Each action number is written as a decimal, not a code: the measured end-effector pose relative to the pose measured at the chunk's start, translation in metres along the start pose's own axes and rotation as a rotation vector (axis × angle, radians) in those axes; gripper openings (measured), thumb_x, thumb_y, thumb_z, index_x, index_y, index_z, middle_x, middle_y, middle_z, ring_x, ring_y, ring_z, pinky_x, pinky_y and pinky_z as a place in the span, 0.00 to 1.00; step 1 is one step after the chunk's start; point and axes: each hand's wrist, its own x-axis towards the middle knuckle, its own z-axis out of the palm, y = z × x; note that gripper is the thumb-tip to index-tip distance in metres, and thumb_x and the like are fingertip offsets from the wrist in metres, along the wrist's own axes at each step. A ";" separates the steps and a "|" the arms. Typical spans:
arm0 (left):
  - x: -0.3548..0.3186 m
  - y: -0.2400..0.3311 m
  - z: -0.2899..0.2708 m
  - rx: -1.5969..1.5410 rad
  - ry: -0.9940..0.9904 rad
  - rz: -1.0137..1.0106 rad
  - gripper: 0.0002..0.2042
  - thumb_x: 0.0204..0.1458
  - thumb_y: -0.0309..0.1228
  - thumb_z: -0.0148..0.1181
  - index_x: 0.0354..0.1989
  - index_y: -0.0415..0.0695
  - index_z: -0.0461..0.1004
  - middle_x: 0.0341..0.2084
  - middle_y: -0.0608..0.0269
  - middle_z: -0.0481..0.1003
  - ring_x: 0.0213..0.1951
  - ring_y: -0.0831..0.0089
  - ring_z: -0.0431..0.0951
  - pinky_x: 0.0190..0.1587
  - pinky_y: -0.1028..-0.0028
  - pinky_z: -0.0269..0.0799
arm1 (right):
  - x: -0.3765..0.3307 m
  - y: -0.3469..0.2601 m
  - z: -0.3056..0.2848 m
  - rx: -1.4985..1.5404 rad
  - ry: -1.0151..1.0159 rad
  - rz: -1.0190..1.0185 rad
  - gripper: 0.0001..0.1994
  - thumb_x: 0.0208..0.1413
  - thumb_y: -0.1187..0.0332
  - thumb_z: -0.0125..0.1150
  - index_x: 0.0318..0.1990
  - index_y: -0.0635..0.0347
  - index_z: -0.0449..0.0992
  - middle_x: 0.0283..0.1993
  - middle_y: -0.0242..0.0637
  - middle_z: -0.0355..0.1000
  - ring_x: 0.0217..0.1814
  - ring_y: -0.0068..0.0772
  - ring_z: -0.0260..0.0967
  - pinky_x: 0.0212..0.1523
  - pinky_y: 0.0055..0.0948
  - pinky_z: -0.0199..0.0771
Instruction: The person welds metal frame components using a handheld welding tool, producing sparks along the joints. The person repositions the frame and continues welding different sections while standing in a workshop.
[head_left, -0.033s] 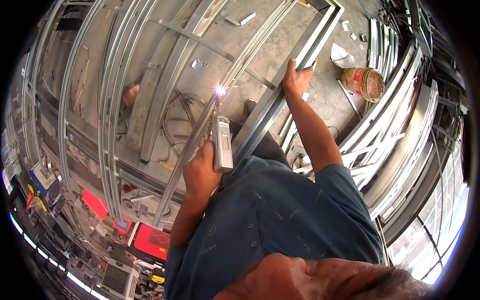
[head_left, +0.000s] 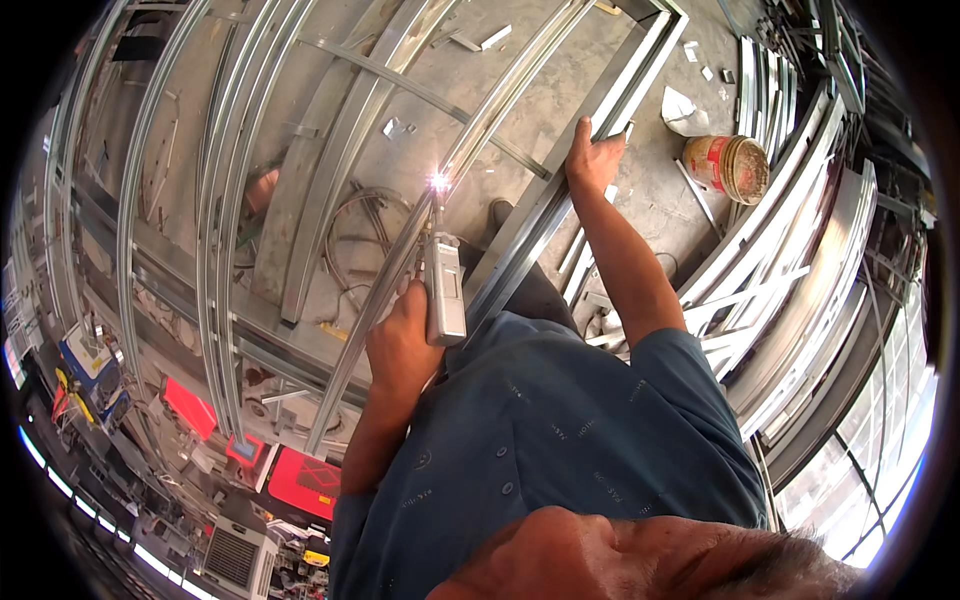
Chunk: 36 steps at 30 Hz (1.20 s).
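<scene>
My left hand [head_left: 400, 345] is closed around a grey, box-shaped handheld welding gun [head_left: 446, 290]. Its narrow nozzle points up and away from me, and a bright spark [head_left: 438, 182] glows at the tip, against a long metal rail [head_left: 480, 125] of a frame. My right hand [head_left: 594, 158] grips a thicker metal beam [head_left: 540, 215] to the right of that rail. The thumb lies along the top, while the fingers go over the far side and are partly hidden. A thin crossbar [head_left: 515, 155] joins the rail and the beam.
More parallel metal rails [head_left: 210, 200] stretch across the left. A coiled cable [head_left: 335, 235] lies on the floor below the frame. At the right stand a dirty bucket [head_left: 745, 170] and stacked metal profiles [head_left: 800, 240]. Red machine covers [head_left: 300, 482] are at the lower left.
</scene>
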 end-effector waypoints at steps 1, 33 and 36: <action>-0.001 0.000 0.001 -0.020 0.006 -0.014 0.19 0.53 0.36 0.65 0.50 0.43 0.70 0.28 0.46 0.79 0.30 0.43 0.81 0.30 0.50 0.76 | 0.001 0.001 0.001 -0.003 -0.003 0.000 0.49 0.57 0.37 0.58 0.70 0.75 0.53 0.68 0.67 0.59 0.71 0.65 0.58 0.69 0.50 0.60; -0.017 -0.003 -0.003 0.067 -0.099 -0.105 0.18 0.54 0.35 0.63 0.50 0.41 0.69 0.31 0.47 0.79 0.33 0.45 0.81 0.34 0.51 0.77 | 0.002 -0.002 -0.001 0.002 -0.051 0.041 0.51 0.56 0.38 0.58 0.72 0.74 0.49 0.72 0.65 0.56 0.74 0.63 0.56 0.72 0.47 0.57; -0.017 -0.010 0.003 -0.040 -0.017 -0.077 0.19 0.54 0.37 0.64 0.50 0.44 0.69 0.28 0.44 0.79 0.30 0.40 0.80 0.31 0.48 0.74 | 0.003 0.001 0.000 -0.010 -0.046 0.033 0.51 0.56 0.37 0.58 0.73 0.73 0.49 0.72 0.64 0.56 0.73 0.63 0.56 0.72 0.47 0.58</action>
